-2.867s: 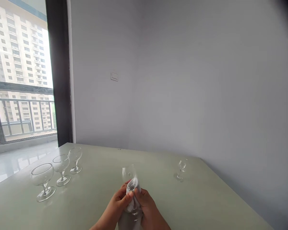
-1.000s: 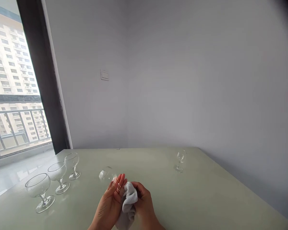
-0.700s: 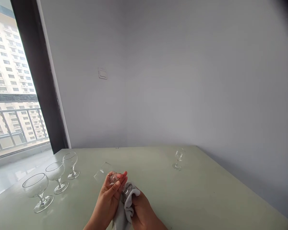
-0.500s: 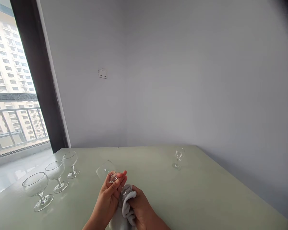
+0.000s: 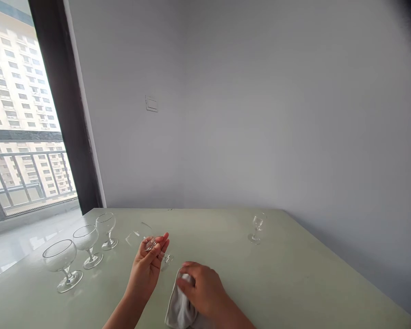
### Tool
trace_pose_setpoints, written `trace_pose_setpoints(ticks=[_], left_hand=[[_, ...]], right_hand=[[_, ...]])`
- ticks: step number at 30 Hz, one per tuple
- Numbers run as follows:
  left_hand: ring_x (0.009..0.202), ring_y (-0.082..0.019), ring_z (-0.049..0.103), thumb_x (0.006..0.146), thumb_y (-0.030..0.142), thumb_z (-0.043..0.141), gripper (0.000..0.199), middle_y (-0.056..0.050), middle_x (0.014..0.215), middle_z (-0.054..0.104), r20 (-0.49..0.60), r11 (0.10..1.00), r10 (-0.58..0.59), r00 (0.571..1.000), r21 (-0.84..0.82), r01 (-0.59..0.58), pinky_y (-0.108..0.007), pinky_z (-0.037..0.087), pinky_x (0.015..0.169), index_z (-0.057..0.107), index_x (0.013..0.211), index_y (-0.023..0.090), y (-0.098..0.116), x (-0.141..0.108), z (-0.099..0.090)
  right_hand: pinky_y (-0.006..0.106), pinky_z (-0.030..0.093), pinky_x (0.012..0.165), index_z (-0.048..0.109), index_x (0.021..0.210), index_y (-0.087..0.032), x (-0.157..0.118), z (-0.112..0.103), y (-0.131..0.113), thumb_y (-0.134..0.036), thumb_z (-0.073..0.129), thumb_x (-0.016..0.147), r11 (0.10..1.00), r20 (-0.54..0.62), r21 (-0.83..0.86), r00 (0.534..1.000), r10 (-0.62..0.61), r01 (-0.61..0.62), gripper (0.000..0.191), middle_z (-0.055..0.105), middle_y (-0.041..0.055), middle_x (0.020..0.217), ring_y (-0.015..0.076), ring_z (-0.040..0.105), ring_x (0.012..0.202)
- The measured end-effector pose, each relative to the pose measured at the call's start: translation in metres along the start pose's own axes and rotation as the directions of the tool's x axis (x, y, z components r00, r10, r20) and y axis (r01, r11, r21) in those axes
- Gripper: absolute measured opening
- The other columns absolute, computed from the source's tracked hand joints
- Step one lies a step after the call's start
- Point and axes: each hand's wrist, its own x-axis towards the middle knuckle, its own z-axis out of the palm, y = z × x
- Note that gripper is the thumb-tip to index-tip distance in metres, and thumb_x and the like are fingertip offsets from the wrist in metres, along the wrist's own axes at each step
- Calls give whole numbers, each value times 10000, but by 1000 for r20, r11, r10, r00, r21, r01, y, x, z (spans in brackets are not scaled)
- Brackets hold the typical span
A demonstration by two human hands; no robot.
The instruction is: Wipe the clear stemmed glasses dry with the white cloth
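Cloth [image 5: 181, 304] and right hand [image 5: 205, 288] have come away from the held glass [image 5: 150, 243] since half a second ago, so its foot, then against the cloth, now shows bare. That glass is in the left hand [image 5: 149, 262], thumb and fingers pinching it about the stem and lower bowl. Its long axis slants, bowl towards ten o'clock, foot towards four. Left hand is nearer, being on it; the right hand sits near the foot, also at about four from it, with a gap between. Whether the right fingers clasp the cloth firmly I cannot tell, as they blur; they curl over its upper edge. Seen from the left hand, three glasses [image 5: 68, 278] stand upright between nine and ten, and a far glass [image 5: 256, 224] stands upright between two and three, well apart.
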Motion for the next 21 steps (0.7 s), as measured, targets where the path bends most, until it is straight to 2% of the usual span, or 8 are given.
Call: trace_pose_setpoints(ticks=[3, 6, 8, 10, 12, 15, 18, 21], left_hand=[[1096, -201, 580, 698, 188, 715, 218, 10, 826, 691, 33, 998, -8, 999, 60, 6, -369, 334, 1063, 548, 828, 238, -2, -7, 5], [1126, -212, 559, 701, 219, 715, 223, 13, 850, 687, 60, 989, -58, 997, 141, 49, -357, 330, 1054, 541, 838, 247, -6, -17, 16], [1161, -222, 530, 704, 226, 713, 214, 13, 847, 678, 66, 981, -92, 994, 178, 79, -338, 374, 1011, 555, 845, 250, -11, -25, 23], [1204, -248, 484, 680, 230, 731, 198, -2, 883, 666, 81, 978, -109, 991, 189, 92, -306, 436, 940, 595, 824, 238, -17, -33, 28], [1261, -271, 409, 650, 244, 752, 189, -27, 1014, 642, 89, 974, -118, 989, 203, 98, -268, 475, 878, 640, 800, 221, -22, -38, 30], [1297, -279, 345, 610, 300, 779, 280, -45, 1217, 573, 28, 961, -149, 989, 241, 138, -229, 489, 838, 670, 856, 223, -25, -44, 31], [1275, -294, 368, 567, 367, 796, 433, -51, 1306, 529, -11, 940, -192, 981, 286, 187, -229, 506, 802, 663, 957, 233, -24, -48, 36], [1236, -307, 418, 521, 371, 815, 571, -31, 1281, 565, -2, 956, -117, 993, 272, 113, -296, 505, 849, 611, 1048, 288, -25, -52, 45]], right_hand=[[339, 380, 817, 711, 767, -268, 4, -14, -2, -343, 423, 881, 989, -161, -146, 987, 7, -31, 319, 670, -5, 1099, 211, 575, 980], [368, 376, 770, 704, 835, -253, 9, -20, -2, -274, 506, 837, 979, -284, -205, 957, -53, -6, 199, 676, 41, 943, 241, 546, 901], [356, 394, 747, 687, 932, -236, 10, -15, -3, -255, 577, 789, 987, -288, -149, 953, -97, 55, 182, 639, 63, 877, 238, 545, 853], [346, 408, 714, 679, 947, -232, 9, -7, -6, -247, 627, 743, 988, -246, -112, 960, -135, 110, 210, 624, 66, 857, 240, 554, 818], [344, 410, 706, 671, 933, -232, 7, 2, -11, -205, 620, 727, 984, -232, -124, 960, -156, 130, 214, 641, 66, 867, 247, 568, 815], [318, 408, 699, 652, 913, -222, 8, 10, -16, -166, 551, 750, 976, -257, -150, 947, -192, 157, 199, 680, 67, 893, 239, 599, 820], [271, 381, 584, 630, 897, -241, 11, 8, -16, -232, 519, 787, 964, -240, -182, 942, -236, 195, 157, 697, 34, 835, 206, 621, 704], [257, 345, 519, 619, 846, -235, 14, -8, -6, -294, 512, 792, 958, -245, -255, 950, -195, 131, 134, 698, 24, 774, 193, 616, 612]])
